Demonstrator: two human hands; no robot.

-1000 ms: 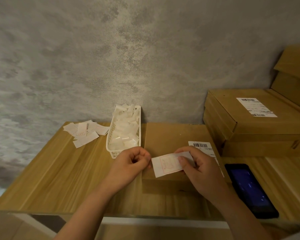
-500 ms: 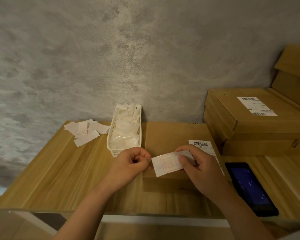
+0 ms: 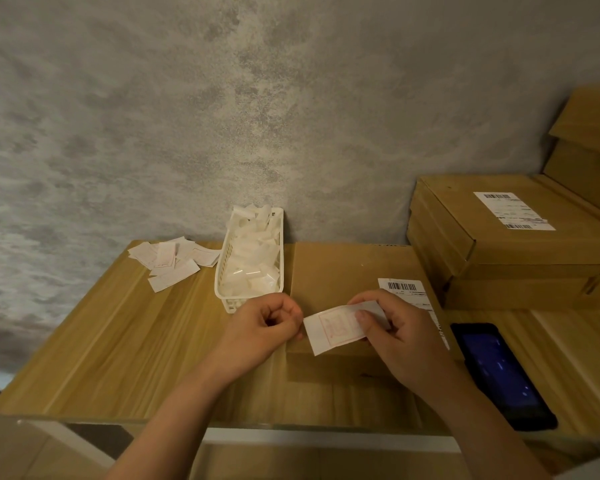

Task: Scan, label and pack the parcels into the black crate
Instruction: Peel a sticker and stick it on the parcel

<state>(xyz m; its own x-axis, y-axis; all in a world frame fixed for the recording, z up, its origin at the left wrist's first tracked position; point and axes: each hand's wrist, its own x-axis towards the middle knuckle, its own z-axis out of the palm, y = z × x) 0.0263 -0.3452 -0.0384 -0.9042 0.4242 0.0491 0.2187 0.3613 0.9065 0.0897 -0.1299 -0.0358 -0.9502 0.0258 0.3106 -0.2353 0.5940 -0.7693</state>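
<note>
Parcel (image 3: 347, 271) lies flat on the surface (image 3: 118, 341), its near edge behind both hands. I see the right hand (image 3: 402, 337) pinching a label (image 3: 340, 325) above it; the left hand (image 3: 267, 323) pinches the label's left edge. The red print is unreadable. A phone (image 3: 499, 372) lies right.

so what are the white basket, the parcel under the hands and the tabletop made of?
White basket: looks like moulded plastic, going by its slotted walls and slight gloss. Parcel: brown corrugated cardboard, matte, with folded edges. Tabletop: light wood grain with a smooth sheen; whether laminate or solid wood cannot be told.
</note>
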